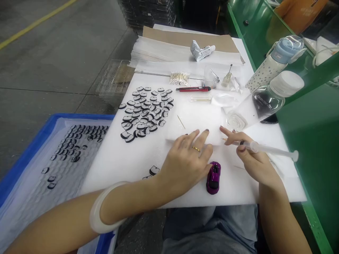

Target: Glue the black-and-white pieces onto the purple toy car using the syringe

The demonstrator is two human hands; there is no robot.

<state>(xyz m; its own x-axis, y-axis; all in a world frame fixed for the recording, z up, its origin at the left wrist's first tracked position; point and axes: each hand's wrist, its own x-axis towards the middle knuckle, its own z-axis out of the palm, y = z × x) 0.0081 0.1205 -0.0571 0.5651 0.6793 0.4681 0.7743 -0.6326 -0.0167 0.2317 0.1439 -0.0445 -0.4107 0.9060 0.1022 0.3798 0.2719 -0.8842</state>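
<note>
My left hand (185,160) lies palm down on the white board, fingers stretched out over a thin translucent sheet (198,132). Its thumb side is close beside a small purple toy car (213,178); whether they touch I cannot tell. A clear plastic syringe (272,149) sits between the thumb and fingers of my right hand (255,158), its plunger end pointing right and its tip toward the left hand. Small clear parts with black rims (144,113) lie spread at the left, and a few more (153,171) show behind my left forearm. A thin wooden stick (181,121) rests beyond my left fingers.
A red pen (193,89), cotton swabs (179,78), a crumpled tube (202,52) and a small glue bottle (227,79) lie farther back. A clear bottle (267,98) and dotted flask (267,70) stand right, near the green wall (309,141). A blue tray (53,123) holds more black-rimmed parts.
</note>
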